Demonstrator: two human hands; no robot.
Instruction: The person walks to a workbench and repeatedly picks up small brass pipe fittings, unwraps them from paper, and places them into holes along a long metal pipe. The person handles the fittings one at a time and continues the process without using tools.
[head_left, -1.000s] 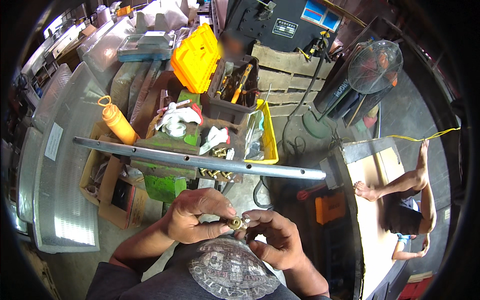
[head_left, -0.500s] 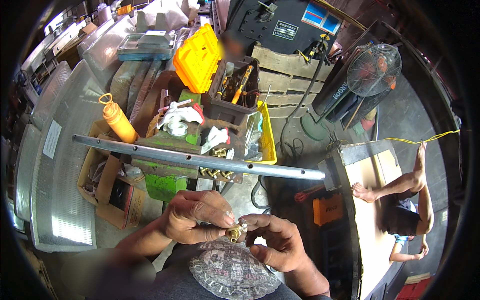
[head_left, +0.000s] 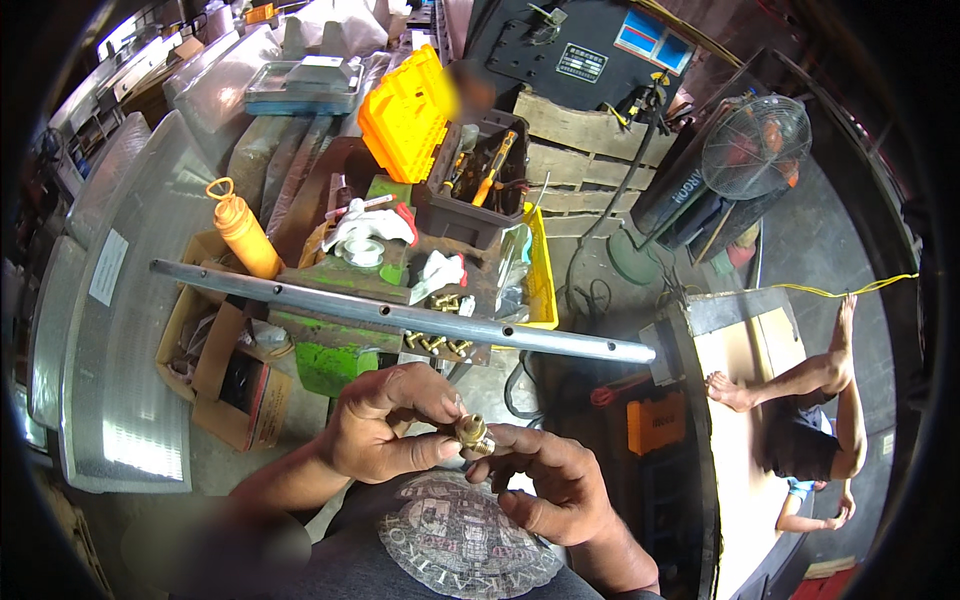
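A small brass threaded fitting is pinched between the thumb and fingertips of my left hand, in front of my shirt. My right hand is close on its other side. Its index fingertip reaches the threaded end, while the thumb stands apart and the other fingers are loosely bent. Beyond my hands, a long grey metal bar with holes along it lies across the work stand. Several more brass fittings lie beside the bar, next to white gloves and a white roll.
Behind the stand sits an opened toolbox with a yellow lid, beside a yellow tray. An orange bottle and cardboard boxes are at the left. At the right are a fan and a person on a light-coloured board.
My left fingers have tipped the brass fitting upward, so its threads now show on the right side. My right fingers have shifted slightly, and the whole view has moved a little.
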